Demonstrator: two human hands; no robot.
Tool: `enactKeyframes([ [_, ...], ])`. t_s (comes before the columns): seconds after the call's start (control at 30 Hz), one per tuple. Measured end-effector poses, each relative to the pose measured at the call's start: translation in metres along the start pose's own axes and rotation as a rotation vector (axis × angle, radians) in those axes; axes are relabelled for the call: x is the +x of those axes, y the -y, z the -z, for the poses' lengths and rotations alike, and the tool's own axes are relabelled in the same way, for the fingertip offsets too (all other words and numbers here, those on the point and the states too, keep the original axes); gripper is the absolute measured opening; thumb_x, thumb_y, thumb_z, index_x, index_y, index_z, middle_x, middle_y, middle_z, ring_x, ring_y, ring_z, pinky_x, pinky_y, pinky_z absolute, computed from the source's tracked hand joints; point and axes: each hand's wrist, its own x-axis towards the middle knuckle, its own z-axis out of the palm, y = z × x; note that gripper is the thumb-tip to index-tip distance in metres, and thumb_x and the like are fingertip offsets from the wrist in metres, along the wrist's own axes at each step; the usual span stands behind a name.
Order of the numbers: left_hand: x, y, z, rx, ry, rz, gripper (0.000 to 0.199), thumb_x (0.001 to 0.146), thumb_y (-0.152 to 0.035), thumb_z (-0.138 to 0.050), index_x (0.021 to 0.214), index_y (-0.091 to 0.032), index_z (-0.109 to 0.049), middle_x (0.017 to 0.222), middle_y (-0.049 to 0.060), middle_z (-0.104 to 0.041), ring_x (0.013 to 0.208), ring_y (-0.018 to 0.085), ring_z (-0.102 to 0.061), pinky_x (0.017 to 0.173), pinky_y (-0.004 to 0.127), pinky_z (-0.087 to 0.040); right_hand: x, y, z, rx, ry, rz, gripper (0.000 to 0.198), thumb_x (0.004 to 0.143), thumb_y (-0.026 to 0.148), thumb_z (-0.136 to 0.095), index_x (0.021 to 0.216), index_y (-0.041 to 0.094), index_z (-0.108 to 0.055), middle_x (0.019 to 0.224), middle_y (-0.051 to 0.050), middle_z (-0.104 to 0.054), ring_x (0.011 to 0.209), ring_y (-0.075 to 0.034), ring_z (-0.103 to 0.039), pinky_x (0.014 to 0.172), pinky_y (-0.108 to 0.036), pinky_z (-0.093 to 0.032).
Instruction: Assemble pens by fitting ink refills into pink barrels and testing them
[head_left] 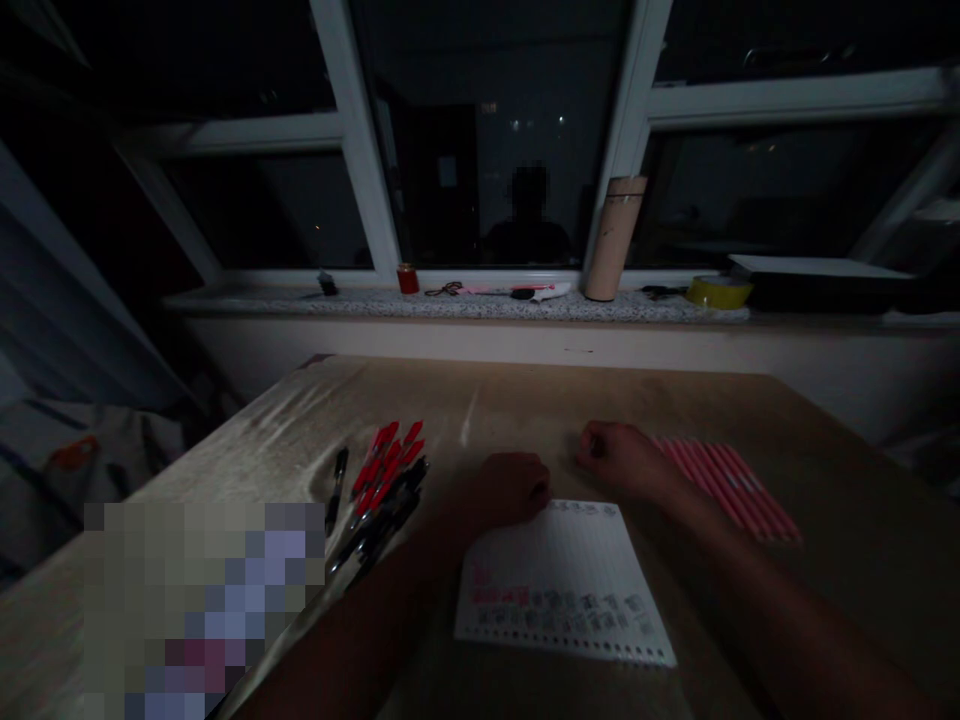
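I have both hands over the middle of the bench (525,395), in dim light. The left grip (514,488) has its fingers curled in, over the upper-left corner of a lined sheet (562,570); I cannot tell whether anything is inside it or whether it presses on the paper. The right grip (619,458), right of centre, is also loosely curled, with a dark gap by the thumb; I cannot tell if it has hold of something small.

The sheet lies flat in the lower centre of the frame, a row of holes along its near edge, with pink and grey marks above them.

Left of centre I see a cluster of red pens (386,465), black pens (390,515) just below it and one lone black pen (339,480) to its left. Right of centre, near the right wrist, pink sticks (731,490) lie side by side in a slanting row. On the windowsill (360,306) beyond, a tan cylinder (615,240) stands left of a yellow roll (718,292).
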Motion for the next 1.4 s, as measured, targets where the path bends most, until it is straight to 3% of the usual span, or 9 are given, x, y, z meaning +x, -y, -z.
enactKeyframes([
  [0.17, -0.011, 0.026, 0.043, -0.047, 0.019, 0.216, 0.021, 0.078, -0.032, -0.053, 0.087, -0.018, -0.064, 0.084, 0.006, -0.067, 0.077, 0.018, -0.060, 0.067, 0.025, -0.042, -0.014, 0.024, -0.040, -0.071, 0.043, 0.085, 0.011, 0.075, 0.031, -0.058, 0.074, 0.020, -0.060, 0.066, -0.002, -0.064, 0.056, -0.012, -0.053, 0.052, -0.024, -0.026],
  [0.3, -0.039, 0.074, 0.085, -0.042, -0.121, 0.461, 0.020, 0.078, -0.028, -0.051, 0.085, -0.016, -0.065, 0.085, 0.007, -0.068, 0.074, 0.016, -0.060, 0.065, 0.023, -0.041, -0.018, 0.025, -0.056, -0.106, 0.004, 0.133, 0.016, 0.079, 0.030, -0.053, 0.070, 0.021, -0.061, 0.064, -0.002, -0.063, 0.055, -0.012, -0.052, 0.052, -0.025, -0.024],
  [0.37, -0.058, 0.100, 0.097, 0.042, -0.143, 0.675, 0.020, 0.074, -0.025, -0.053, 0.086, -0.015, -0.066, 0.083, 0.008, -0.068, 0.073, 0.017, -0.061, 0.064, 0.023, -0.041, -0.017, 0.023, -0.059, -0.110, -0.004, 0.132, 0.017, 0.079, 0.031, -0.052, 0.070, 0.021, -0.061, 0.063, -0.001, -0.063, 0.055, -0.012, -0.052, 0.052, -0.025, -0.024],
  [0.43, -0.074, 0.122, 0.101, 0.092, -0.101, 0.829, 0.019, 0.068, -0.021, -0.056, 0.083, -0.016, -0.067, 0.083, 0.008, -0.069, 0.073, 0.018, -0.062, 0.063, 0.022, -0.042, -0.016, 0.021, -0.060, -0.111, -0.008, 0.134, 0.017, 0.080, 0.032, -0.052, 0.069, 0.021, -0.060, 0.062, -0.001, -0.062, 0.055, -0.012, -0.052, 0.052, -0.025, -0.024],
  [0.53, -0.089, 0.139, 0.096, -0.013, 0.111, 0.969, 0.012, 0.061, -0.017, -0.057, 0.068, -0.015, -0.067, 0.069, 0.007, -0.068, 0.063, 0.018, -0.062, 0.056, 0.023, -0.041, -0.015, 0.019, -0.062, -0.112, -0.022, 0.147, 0.017, 0.080, 0.031, -0.052, 0.068, 0.021, -0.060, 0.062, -0.001, -0.062, 0.056, -0.012, -0.053, 0.053, -0.025, -0.025],
  [0.63, -0.091, 0.142, 0.085, -0.155, 0.212, 1.021, 0.010, 0.059, -0.013, -0.055, 0.061, -0.013, -0.065, 0.056, 0.004, -0.062, 0.051, 0.016, -0.058, 0.050, 0.022, -0.039, -0.015, 0.017, -0.063, -0.090, -0.019, 0.164, 0.017, 0.080, 0.030, -0.051, 0.069, 0.021, -0.059, 0.063, -0.001, -0.062, 0.056, -0.012, -0.053, 0.053, -0.024, -0.025],
  [0.9, -0.099, 0.148, 0.077, -0.443, 0.153, 1.062, 0.008, 0.057, -0.011, -0.055, 0.061, -0.014, -0.061, 0.046, -0.004, -0.049, 0.042, 0.009, -0.047, 0.048, 0.019, -0.039, -0.016, 0.017, -0.062, -0.060, -0.006, 0.181, 0.016, 0.081, 0.028, -0.050, 0.070, 0.021, -0.059, 0.064, -0.001, -0.063, 0.055, -0.012, -0.053, 0.053, -0.023, -0.026],
  [1.17, -0.102, 0.149, 0.090, -0.255, 0.122, 1.082, 0.006, 0.057, -0.016, -0.056, 0.052, -0.013, -0.056, 0.045, 0.002, -0.052, 0.044, 0.013, -0.051, 0.047, 0.021, -0.039, -0.016, 0.019, -0.060, -0.057, 0.010, 0.181, 0.017, 0.081, 0.029, -0.049, 0.070, 0.020, -0.058, 0.064, -0.001, -0.062, 0.056, -0.012, -0.053, 0.054, -0.023, -0.027],
  [1.4, -0.093, 0.149, 0.083, -0.142, 0.101, 1.142, 0.005, 0.057, -0.017, -0.060, 0.055, -0.013, -0.060, 0.049, 0.006, -0.058, 0.047, 0.017, -0.057, 0.046, 0.023, -0.040, -0.017, 0.020, -0.057, -0.050, 0.017, 0.169, 0.018, 0.082, 0.030, -0.049, 0.071, 0.021, -0.059, 0.065, -0.001, -0.063, 0.056, -0.012, -0.053, 0.053, -0.023, -0.027],
])
